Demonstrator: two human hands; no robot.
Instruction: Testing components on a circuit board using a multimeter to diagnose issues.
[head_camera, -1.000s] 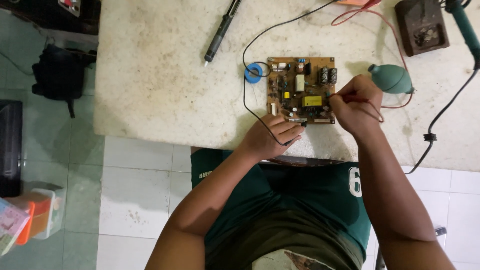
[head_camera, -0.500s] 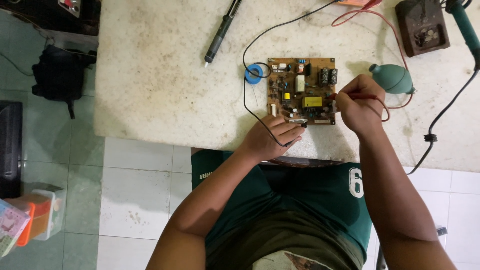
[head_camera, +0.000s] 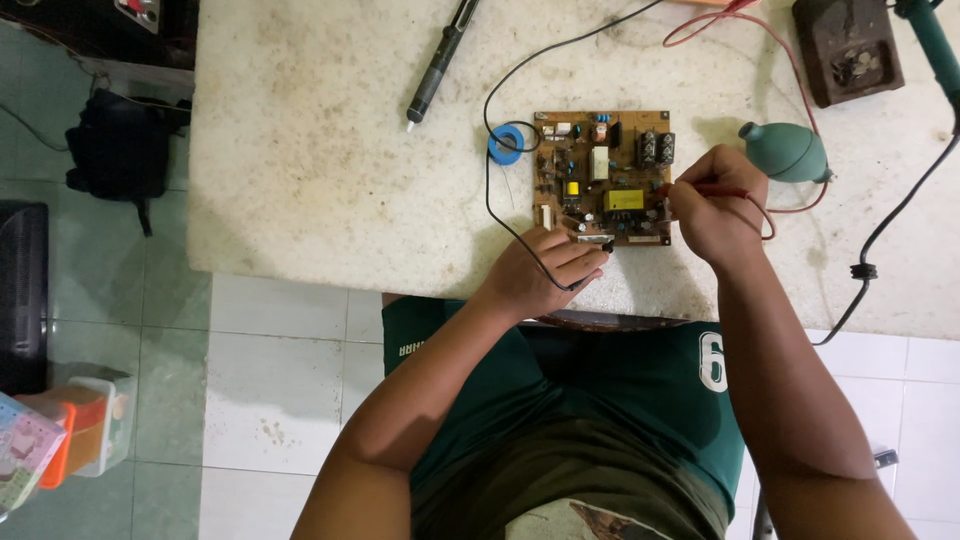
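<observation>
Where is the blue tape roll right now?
In the head view, the blue tape roll lies on the table, just left of the circuit board.

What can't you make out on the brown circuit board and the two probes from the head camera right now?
Head view only:
- Black probe tip: hidden under the left hand at the brown circuit board near edge.
- Red probe: its tip contact point is too small to tell; the right hand covers its body.
- Board components: too small to identify.
- Red lead and thin black wire: cut off by the top edge.
</observation>
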